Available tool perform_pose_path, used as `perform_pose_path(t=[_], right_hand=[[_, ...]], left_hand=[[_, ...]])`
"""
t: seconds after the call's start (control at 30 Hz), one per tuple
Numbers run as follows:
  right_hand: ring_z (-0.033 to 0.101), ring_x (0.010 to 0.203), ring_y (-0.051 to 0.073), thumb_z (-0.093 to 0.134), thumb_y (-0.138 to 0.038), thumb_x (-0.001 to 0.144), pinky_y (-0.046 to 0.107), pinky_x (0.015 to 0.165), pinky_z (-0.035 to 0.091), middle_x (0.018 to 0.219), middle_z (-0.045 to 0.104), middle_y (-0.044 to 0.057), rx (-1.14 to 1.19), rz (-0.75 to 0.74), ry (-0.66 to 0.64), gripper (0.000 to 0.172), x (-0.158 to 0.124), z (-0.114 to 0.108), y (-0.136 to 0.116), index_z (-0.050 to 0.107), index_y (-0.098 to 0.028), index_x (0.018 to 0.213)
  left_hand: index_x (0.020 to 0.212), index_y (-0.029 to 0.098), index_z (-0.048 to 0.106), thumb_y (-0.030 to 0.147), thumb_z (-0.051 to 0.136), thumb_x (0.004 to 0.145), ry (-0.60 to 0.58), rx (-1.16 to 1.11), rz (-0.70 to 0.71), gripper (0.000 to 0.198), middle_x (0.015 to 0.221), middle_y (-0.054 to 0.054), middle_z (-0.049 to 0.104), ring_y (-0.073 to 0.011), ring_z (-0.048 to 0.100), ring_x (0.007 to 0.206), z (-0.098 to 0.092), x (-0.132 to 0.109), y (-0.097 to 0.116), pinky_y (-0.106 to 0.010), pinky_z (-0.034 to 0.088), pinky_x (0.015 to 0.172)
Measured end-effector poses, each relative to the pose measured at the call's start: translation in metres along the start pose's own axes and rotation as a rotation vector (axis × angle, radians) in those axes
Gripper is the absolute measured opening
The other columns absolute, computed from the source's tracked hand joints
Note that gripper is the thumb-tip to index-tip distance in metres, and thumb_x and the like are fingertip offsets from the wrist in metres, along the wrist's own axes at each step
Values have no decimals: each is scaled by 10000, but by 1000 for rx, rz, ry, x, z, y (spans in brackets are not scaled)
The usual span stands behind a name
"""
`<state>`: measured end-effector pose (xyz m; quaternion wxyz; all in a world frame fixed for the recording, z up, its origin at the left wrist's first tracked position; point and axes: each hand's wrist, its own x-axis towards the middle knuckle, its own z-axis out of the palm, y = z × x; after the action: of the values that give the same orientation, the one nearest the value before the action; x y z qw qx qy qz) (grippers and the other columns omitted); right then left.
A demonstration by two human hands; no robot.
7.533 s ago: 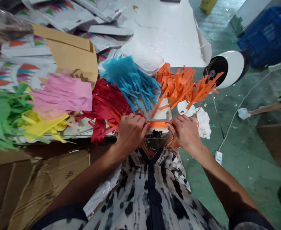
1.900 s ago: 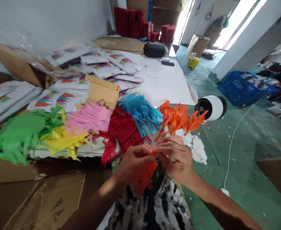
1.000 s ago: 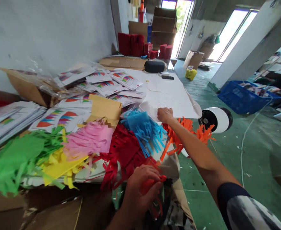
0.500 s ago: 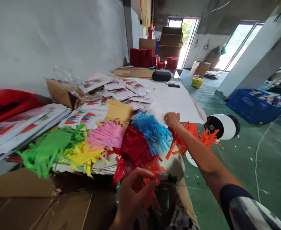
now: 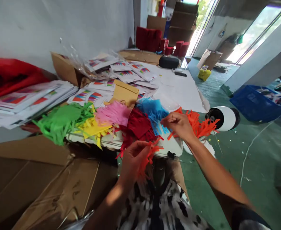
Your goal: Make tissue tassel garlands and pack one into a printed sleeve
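Observation:
My left hand [image 5: 133, 159] is closed in a pinch on an orange tissue-paper tassel [image 5: 152, 151], whose strips hang over the table's front edge. My right hand [image 5: 178, 124] has its fingertips pressed together; what they hold, if anything, is too small to make out. Beside it lie blue fringed tissue paper [image 5: 152, 108] on the left and more orange fringe [image 5: 198, 124] on the right. Dark red fringe [image 5: 140, 123] lies between the two hands. Further left are pink [image 5: 114, 113], yellow [image 5: 97, 127] and green fringed paper [image 5: 61, 118].
Printed packets [image 5: 128, 76] and a brown envelope [image 5: 125, 92] lie behind the fringes on the white table [image 5: 181, 88]. A black case [image 5: 168, 62] and a phone [image 5: 180, 74] are farther back. Cardboard [image 5: 47, 179] stands front left; a white fan [image 5: 223, 118] and blue crate [image 5: 253, 103] are right.
My right hand has come back from the clear plastic on the white surface towards me, its fingers now pinched. My left hand still holds the orange tassel. The view has tilted down.

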<state>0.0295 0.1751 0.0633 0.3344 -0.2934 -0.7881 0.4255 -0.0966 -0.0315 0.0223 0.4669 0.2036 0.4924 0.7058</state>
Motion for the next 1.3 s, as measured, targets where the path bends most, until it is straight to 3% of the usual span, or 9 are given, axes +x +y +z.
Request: perform_pose_path(t=[0.13,0.27,0.37,0.6,0.87,1.07,1.2,1.3], right_hand=[[619,663,138,818,-433,862,271,610,430,796,770,9,155,69,-24,201,-74,26,-35,778,-235,866],[638,717,148,798,-463,888,275,633,450,837,747,12,231,132,1,236,-103,36,-45,754,-233,923],[626,731,141,756,-465,927,273,658,454,849,726,7,163,124,-15,235,-111,34,-47,726,-232,939],[574,687,143,663,-480,984,285,648,474,812,678,15,48,95,-28,255,-125,27,-55,665,-231,929],[709,742,164,860,-427,820,280,680,558,866,771,14,419,258,94,204,-132,30,-37,769,-252,874],[690,724,157,851,-461,821,275,662,548,859,767,21,402,306,52,252,-136,27,-39,758,-231,865],[634,677,145,787,-491,880,266,614,500,795,730,16,224,267,59,272,-138,25,-44,739,-225,852],[609,654,143,781,-509,881,265,591,478,765,711,11,218,262,104,281,-139,26,-43,737,-232,858]], left_hand=[[895,179,760,395,889,775,5,15,4,279,825,-24,759,-123,688,695,7,-7,0,-201,544,634],[913,172,769,371,883,791,-28,103,86,260,861,-35,766,-140,707,778,12,-13,-4,-213,554,715],[927,178,773,364,863,820,-67,127,114,233,881,-37,772,-148,719,815,15,-17,-8,-227,560,769],[900,178,780,360,858,822,-134,159,94,213,833,-24,763,-148,715,749,23,-26,-3,-230,566,703],[885,194,777,351,817,872,-113,297,185,162,801,-1,727,-132,672,728,22,-26,-9,-226,515,696],[858,196,769,343,777,907,-160,427,321,156,848,-16,719,-158,651,788,23,-25,-8,-266,505,779],[863,192,772,377,783,899,-160,415,275,189,811,-19,716,-158,641,755,23,-27,-11,-262,509,751],[959,196,775,372,806,873,-166,332,194,198,906,-38,749,-175,677,834,23,-27,-14,-263,533,776]])
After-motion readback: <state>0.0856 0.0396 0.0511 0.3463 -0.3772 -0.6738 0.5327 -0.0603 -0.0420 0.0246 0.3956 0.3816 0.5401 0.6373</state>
